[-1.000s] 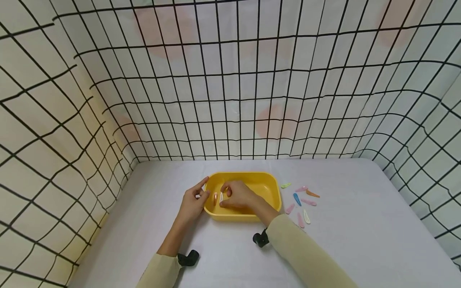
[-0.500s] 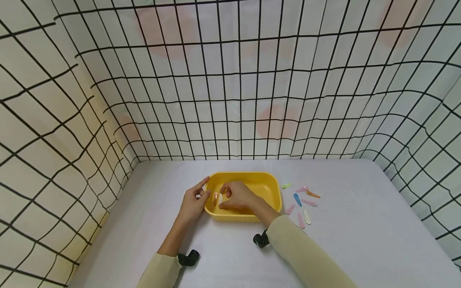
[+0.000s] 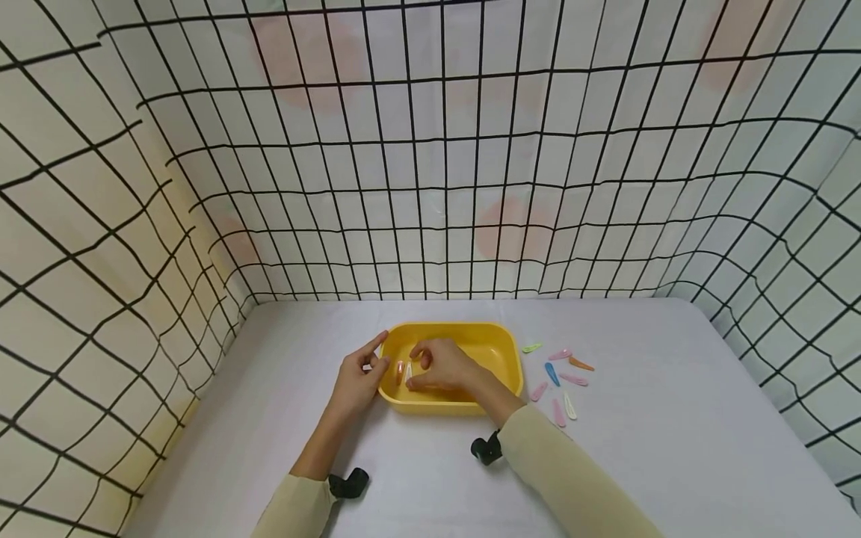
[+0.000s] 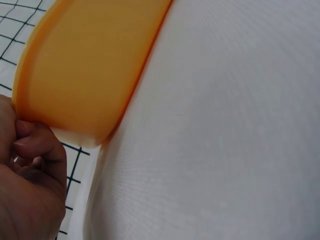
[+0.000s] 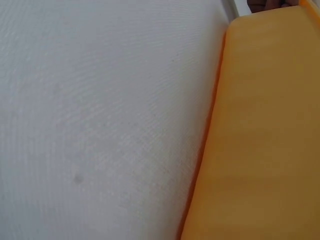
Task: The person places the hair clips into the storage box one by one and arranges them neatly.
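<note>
A yellow tray [image 3: 496, 360] stands on the white table. At its left end my left hand [image 3: 356, 382] holds the rim with thumb and index finger; in the left wrist view its other fingers curl by the tray's outer wall [image 4: 90, 70]. Inside the tray, my right hand [image 3: 445, 366] pinches a white hair clip [image 3: 409, 373] between thumb and index finger, low over the tray floor. Just left of that lies an orange-brown hair clip [image 3: 400, 372], lengthwise and roughly parallel to it. The right wrist view shows only the tray's front wall [image 5: 265, 130] and tabletop, so the right fingers are hidden there.
Right of the tray lie several loose hair clips: a green one [image 3: 531, 348], a blue one [image 3: 552, 374], an orange one [image 3: 581, 364], a white one [image 3: 569, 406] and several pink ones [image 3: 574, 379]. A black-grid white cloth [image 3: 430, 164] surrounds the table's back and sides.
The white hair clip in my right hand has shifted slightly left, closer to the orange-brown one. My left hand keeps its place on the tray rim. The head view has moved a little.
</note>
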Demonstrator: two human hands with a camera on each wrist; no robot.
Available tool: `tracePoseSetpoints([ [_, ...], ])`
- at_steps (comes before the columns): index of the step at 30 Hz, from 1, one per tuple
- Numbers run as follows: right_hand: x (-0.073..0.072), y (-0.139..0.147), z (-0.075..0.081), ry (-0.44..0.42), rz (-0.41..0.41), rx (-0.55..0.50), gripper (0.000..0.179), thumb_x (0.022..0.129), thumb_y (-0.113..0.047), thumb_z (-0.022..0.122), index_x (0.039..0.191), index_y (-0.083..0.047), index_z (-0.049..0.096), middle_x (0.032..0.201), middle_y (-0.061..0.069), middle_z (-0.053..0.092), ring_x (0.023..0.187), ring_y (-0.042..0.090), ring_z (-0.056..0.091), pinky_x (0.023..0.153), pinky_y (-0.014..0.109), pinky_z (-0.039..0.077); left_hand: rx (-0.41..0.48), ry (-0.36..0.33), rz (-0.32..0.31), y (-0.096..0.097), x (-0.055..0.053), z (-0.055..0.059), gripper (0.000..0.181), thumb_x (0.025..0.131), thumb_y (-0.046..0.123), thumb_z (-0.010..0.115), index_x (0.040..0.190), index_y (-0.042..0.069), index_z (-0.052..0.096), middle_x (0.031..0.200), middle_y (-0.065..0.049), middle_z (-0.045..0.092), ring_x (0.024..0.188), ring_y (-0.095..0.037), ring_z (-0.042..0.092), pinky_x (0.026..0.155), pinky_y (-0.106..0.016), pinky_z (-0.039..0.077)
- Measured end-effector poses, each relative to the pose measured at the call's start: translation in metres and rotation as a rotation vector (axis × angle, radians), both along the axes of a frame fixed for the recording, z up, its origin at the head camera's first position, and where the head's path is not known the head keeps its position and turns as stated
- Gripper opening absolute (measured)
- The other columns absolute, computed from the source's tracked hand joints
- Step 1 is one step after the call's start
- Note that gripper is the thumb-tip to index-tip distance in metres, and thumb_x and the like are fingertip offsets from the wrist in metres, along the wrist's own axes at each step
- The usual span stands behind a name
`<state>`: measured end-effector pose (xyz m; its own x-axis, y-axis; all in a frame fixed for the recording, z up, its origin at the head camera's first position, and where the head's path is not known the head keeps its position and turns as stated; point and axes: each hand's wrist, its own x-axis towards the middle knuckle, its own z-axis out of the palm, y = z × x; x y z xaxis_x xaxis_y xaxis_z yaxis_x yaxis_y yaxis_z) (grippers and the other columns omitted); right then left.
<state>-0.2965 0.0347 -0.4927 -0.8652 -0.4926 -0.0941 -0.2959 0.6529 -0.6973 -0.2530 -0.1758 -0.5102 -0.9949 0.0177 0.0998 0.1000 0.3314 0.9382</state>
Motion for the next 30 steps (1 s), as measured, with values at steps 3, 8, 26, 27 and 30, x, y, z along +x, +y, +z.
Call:
tracePoseSetpoints([
  [3,0.003,0.004,0.001,-0.003,-0.006,-0.028,0.051,0.079,-0.036,0.089,0.119,-0.01,0.07,0.092,0.003,0.064,0.082,0.016,0.056,0.073,0.025,0.048,0.002,-0.005,-0.007,-0.001,0.002,0.0,0.052,0.098,0.013,0.063,0.15,0.019,0.056,0.075,-0.003,0.05,0.052,-0.01,0.041,0.047,-0.019,0.038],
  [8,0.008,0.016,0.005,-0.027,-0.046,-0.084,0.049,0.08,-0.034,0.089,0.119,-0.01,0.071,0.098,0.006,0.065,0.085,0.018,0.056,0.076,0.027,0.05,0.002,-0.024,-0.003,-0.001,0.004,-0.003,0.053,0.098,0.012,0.064,0.15,0.019,0.056,0.076,-0.003,0.051,0.052,-0.01,0.042,0.047,-0.019,0.039],
  [26,0.017,0.106,0.037,0.181,-0.111,-0.13,0.052,0.082,-0.04,0.085,0.122,-0.008,0.072,0.101,0.008,0.067,0.086,0.017,0.055,0.074,0.024,0.047,0.001,-0.013,0.01,0.001,0.001,0.002,0.052,0.098,0.012,0.065,0.148,0.019,0.058,0.076,-0.003,0.049,0.052,-0.01,0.041,0.048,-0.018,0.04],
  [27,0.018,0.113,0.039,0.194,-0.116,-0.138,0.051,0.082,-0.039,0.086,0.121,-0.009,0.072,0.101,0.008,0.067,0.086,0.017,0.055,0.073,0.024,0.047,0.004,-0.014,0.01,0.001,0.001,0.003,0.052,0.098,0.012,0.065,0.149,0.019,0.058,0.076,-0.003,0.049,0.052,-0.01,0.041,0.048,-0.018,0.04],
  [30,0.023,0.131,0.045,0.228,-0.14,-0.145,0.049,0.082,-0.037,0.086,0.12,-0.009,0.073,0.101,0.011,0.067,0.085,0.019,0.055,0.07,0.023,0.047,0.006,-0.018,0.013,0.002,0.001,0.004,0.052,0.098,0.012,0.065,0.149,0.02,0.058,0.077,-0.003,0.049,0.052,-0.01,0.041,0.048,-0.018,0.04],
])
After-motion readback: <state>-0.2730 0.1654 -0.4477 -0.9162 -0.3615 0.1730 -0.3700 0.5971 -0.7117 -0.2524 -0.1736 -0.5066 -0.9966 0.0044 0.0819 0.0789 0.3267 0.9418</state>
